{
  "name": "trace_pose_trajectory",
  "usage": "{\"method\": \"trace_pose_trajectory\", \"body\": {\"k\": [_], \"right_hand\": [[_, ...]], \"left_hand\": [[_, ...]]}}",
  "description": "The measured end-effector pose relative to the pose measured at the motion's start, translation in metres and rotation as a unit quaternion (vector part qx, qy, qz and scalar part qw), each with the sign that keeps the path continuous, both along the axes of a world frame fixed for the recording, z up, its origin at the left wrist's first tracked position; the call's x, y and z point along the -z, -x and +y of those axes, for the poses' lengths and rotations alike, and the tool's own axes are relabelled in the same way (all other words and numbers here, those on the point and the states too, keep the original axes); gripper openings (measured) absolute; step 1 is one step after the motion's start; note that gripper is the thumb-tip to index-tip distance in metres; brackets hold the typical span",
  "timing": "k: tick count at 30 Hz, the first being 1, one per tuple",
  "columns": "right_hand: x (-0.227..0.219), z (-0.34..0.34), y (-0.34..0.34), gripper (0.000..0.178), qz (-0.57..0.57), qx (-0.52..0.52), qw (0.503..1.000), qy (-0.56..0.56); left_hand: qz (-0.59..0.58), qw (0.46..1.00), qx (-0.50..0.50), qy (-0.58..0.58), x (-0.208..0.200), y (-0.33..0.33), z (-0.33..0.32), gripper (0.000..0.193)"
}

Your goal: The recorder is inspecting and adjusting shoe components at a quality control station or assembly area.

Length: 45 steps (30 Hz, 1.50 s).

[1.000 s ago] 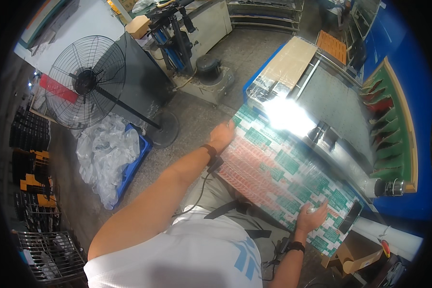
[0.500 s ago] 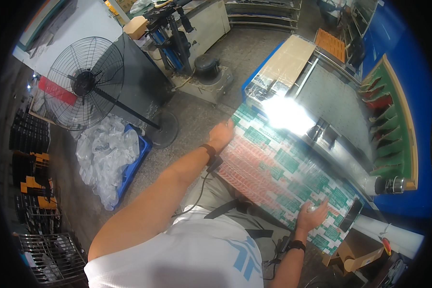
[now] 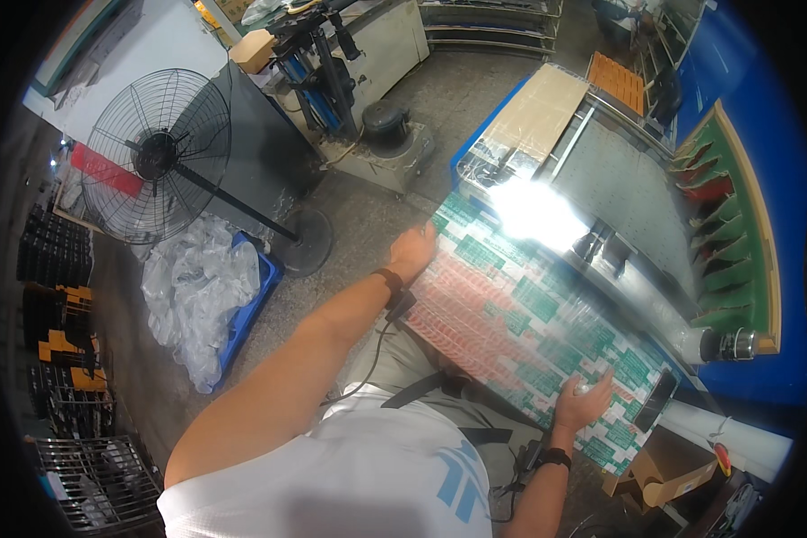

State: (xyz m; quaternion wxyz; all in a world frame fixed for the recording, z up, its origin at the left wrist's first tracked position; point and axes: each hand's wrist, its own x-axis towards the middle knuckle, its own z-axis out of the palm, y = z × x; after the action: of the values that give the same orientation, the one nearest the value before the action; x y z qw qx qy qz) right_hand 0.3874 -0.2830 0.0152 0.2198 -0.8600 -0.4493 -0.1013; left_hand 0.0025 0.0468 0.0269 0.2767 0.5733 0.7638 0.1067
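Note:
In front of me is a tabletop [image 3: 502,305] covered in a green, white and red printed pattern, with a glossy, film-like sheen. My left hand [image 3: 414,249] is closed at its left edge, the fingers curled down; what they hold, if anything, is hidden. My right hand [image 3: 585,401] rests on the near right part of the patterned top, its fingers apart. A small whitish spot shows at its fingers, too small to name. Close to the right hand, a dark rectangular pad [image 3: 656,401] lies at the top's right end. Beyond the top runs a shiny roll of clear film [image 3: 677,334].
A machine bed [image 3: 632,193] with a brown cardboard sheet [image 3: 536,112] adjoins the table. Left stand a pedestal fan [image 3: 157,154] and a blue tray [image 3: 247,309] of crumpled clear plastic [image 3: 193,291]. An opened cardboard box [image 3: 668,466] sits low at right. A cable [image 3: 368,381] hangs by my left wrist.

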Motion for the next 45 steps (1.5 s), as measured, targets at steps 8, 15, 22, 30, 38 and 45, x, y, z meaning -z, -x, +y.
{"method": "trace_pose_trajectory", "body": {"k": [8, 15, 22, 30, 38, 45], "right_hand": [[0.0001, 0.0001, -0.0003, 0.084, 0.010, 0.006, 1.000, 0.008], [-0.0020, 0.0005, 0.0008, 0.083, 0.016, 0.002, 1.000, -0.005], [-0.0008, 0.0005, 0.0002, 0.083, 0.012, 0.003, 1.000, 0.000], [-0.0014, 0.0009, 0.0006, 0.084, 0.004, 0.003, 1.000, 0.004], [-0.0013, 0.0012, 0.0003, 0.084, -0.004, -0.006, 1.000, -0.008], [-0.0006, 0.0007, -0.0003, 0.083, 0.000, -0.002, 1.000, -0.001]], "left_hand": [[0.002, 1.000, -0.002, 0.000, 0.0045, 0.0005, 0.0011, 0.072], [0.004, 1.000, 0.005, -0.006, 0.0037, 0.0009, 0.0005, 0.072], [0.003, 1.000, 0.008, -0.005, 0.0019, 0.0012, -0.0001, 0.073], [0.002, 1.000, 0.005, -0.001, -0.0015, -0.0003, -0.0004, 0.072], [-0.005, 1.000, -0.002, -0.001, -0.0033, -0.0010, -0.0004, 0.073], [0.008, 1.000, 0.005, 0.006, 0.0015, 0.0003, 0.0008, 0.072]]}}
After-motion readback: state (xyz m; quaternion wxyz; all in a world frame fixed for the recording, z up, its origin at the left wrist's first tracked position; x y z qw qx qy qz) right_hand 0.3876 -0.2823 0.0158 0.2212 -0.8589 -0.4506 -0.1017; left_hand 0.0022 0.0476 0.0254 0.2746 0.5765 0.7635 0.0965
